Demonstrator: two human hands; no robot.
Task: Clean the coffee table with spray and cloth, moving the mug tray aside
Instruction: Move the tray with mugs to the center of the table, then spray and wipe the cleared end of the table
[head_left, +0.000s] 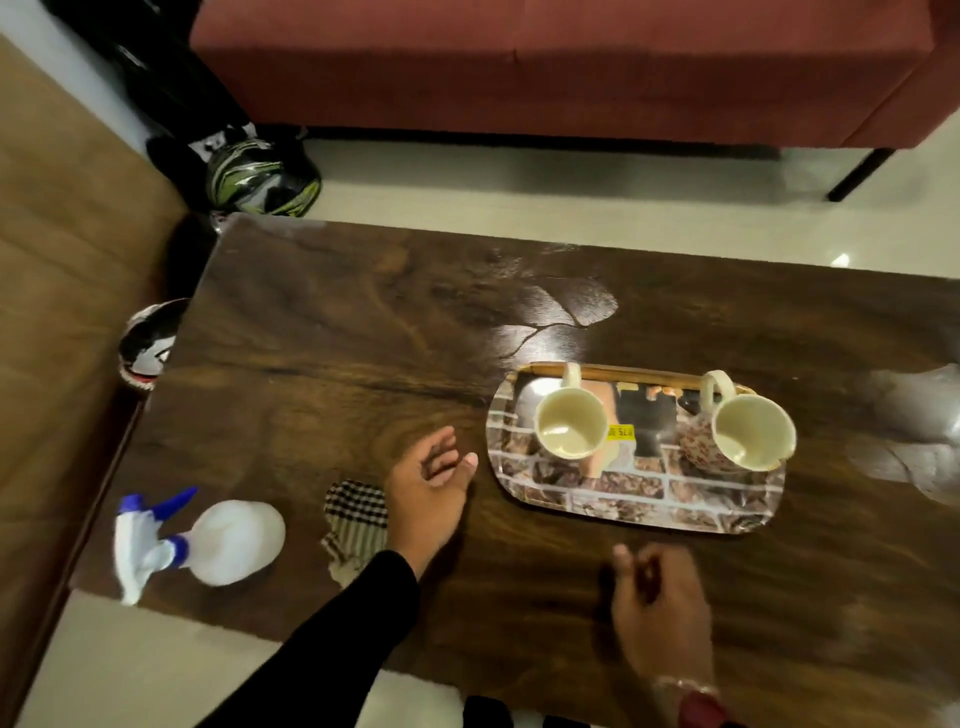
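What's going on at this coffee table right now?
A person's two hands are over the coffee table, both holding nothing. The left hand is open beside the left end of the tray; the blurred right hand is just in front of the tray. The tray, not yet gripped, carries two empty mugs. The spray bottle and checked cloth sit further left.

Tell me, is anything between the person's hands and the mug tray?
Nothing visible. Only bare tabletop separates the left hand and right hand from the mug tray; the checked cloth lies left of both.
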